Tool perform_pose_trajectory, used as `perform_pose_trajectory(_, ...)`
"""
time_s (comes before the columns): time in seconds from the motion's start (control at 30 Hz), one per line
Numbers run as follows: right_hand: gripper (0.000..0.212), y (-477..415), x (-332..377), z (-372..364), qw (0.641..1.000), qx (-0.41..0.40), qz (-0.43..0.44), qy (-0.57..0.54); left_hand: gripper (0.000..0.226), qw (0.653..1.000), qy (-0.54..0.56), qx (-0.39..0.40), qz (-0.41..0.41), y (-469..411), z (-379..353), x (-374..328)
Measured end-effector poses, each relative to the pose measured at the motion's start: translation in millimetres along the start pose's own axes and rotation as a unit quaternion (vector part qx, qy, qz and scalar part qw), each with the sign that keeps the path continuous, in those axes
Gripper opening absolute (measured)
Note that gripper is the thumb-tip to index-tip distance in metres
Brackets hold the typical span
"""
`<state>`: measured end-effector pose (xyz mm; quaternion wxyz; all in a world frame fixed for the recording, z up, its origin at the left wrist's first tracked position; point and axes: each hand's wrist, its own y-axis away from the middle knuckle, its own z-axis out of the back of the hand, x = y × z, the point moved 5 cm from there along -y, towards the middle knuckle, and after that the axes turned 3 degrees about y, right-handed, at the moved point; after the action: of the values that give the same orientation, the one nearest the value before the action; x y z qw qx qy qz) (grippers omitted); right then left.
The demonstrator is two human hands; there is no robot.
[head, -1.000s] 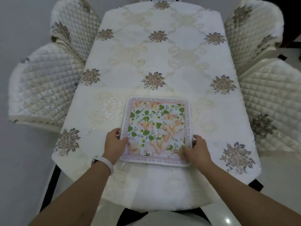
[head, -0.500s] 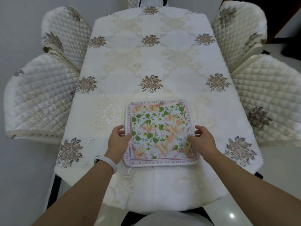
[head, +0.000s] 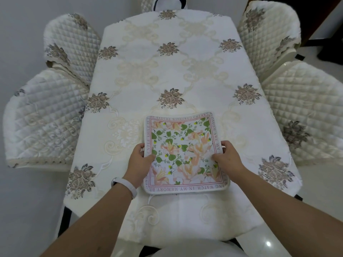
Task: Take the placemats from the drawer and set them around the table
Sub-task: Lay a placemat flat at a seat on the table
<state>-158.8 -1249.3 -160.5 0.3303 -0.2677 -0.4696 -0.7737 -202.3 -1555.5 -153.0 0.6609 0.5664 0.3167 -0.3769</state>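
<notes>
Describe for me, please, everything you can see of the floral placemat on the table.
The placemat is roughly square with rounded corners and a pale padded-looking edge. Its white centre carries peach flowers and green leaves, framed by a thin red line and a border of printed capital lettering. It looks like soft fabric. It lies flat on the cream tablecloth near the table's near end, slightly askew. The left hand grips its left edge and the right hand its right edge, thumbs on top. Whether it is one mat or a stack is unclear.
</notes>
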Motion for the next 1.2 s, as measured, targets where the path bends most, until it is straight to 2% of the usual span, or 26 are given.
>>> perform_pose_trajectory(0.23, 0.035, 32.9, 25.5, 17.8, 0.999, -0.036, 0.036, -0.006, 0.037, 0.998, 0.055, 0.029, -0.029, 14.8, 5.0, -27.6)
perform_pose_trajectory(0.53, 0.037, 106.2, 7.7, 61.0, 0.985, -0.145, 0.041, -0.082, 0.034, 0.984, 0.081, 0.137, -0.08, 39.7, -22.0, -58.3)
perform_pose_trajectory(0.83, 0.041, 168.8, -42.6, 124.0, 0.964, -0.237, 0.014, -0.121, 0.033, 0.964, 0.061, 0.244, -0.08, 84.3, -96.5, -59.4)
perform_pose_trajectory(1.2, 0.036, 195.5, -126.2, 243.7, 0.943, -0.286, 0.006, -0.172, 0.035, 0.957, 0.007, 0.275, -0.092, 151.3, -241.0, -66.2)
